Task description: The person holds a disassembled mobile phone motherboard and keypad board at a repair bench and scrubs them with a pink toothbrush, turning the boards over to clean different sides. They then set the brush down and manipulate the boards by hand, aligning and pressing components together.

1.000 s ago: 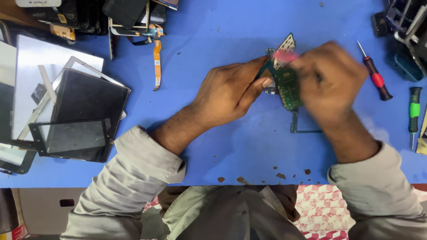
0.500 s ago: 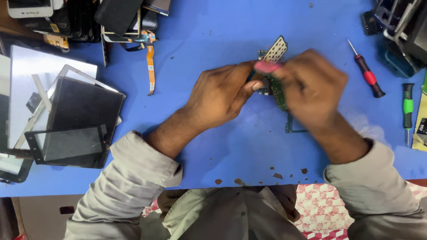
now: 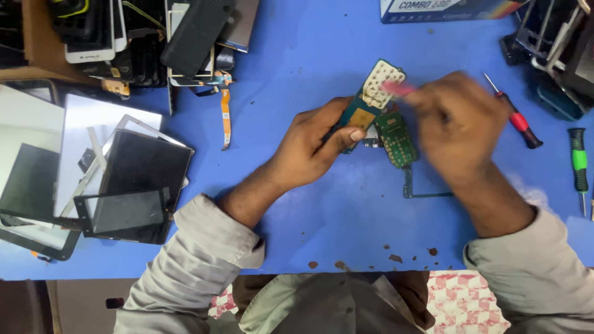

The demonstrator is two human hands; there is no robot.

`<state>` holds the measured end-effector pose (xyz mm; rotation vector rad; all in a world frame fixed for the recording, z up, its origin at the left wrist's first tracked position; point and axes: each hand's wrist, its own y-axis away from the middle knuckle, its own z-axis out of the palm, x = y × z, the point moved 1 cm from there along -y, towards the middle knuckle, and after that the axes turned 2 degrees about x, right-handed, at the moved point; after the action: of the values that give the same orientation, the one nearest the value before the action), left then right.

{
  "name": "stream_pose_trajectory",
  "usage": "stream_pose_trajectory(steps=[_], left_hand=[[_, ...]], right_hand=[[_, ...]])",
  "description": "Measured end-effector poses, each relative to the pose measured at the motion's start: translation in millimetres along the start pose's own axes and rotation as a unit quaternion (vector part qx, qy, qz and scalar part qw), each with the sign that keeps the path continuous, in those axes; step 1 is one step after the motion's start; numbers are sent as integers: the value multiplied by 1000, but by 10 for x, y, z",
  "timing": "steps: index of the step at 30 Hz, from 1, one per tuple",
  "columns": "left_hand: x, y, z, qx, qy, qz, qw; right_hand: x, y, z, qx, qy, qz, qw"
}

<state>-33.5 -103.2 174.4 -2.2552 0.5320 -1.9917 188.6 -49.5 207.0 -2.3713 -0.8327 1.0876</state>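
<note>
Since a moment ago the right hand (image 3: 461, 127), blurred, has lifted off the green phone circuit board (image 3: 377, 117), a pink tool (image 3: 399, 89) in its closed fingers, while the left hand (image 3: 312, 148) pinches the board's lower edge. Bare blue tabletop (image 3: 309, 62) lies open ahead. Dark glass screen panels (image 3: 133, 185) crowd the left; a red-handled screwdriver (image 3: 516, 117) and green-handled screwdriver (image 3: 578, 164) lie right.
</note>
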Motion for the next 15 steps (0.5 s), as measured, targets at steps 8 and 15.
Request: stream_pose_trajectory(steps=[8, 15], left_hand=[[-162, -47, 19, -4, 7, -13, 1000], [-245, -123, 41, 14, -26, -5, 1000]], right_hand=[[322, 264, 66, -52, -42, -2, 998], [733, 394, 194, -59, -34, 123, 990]])
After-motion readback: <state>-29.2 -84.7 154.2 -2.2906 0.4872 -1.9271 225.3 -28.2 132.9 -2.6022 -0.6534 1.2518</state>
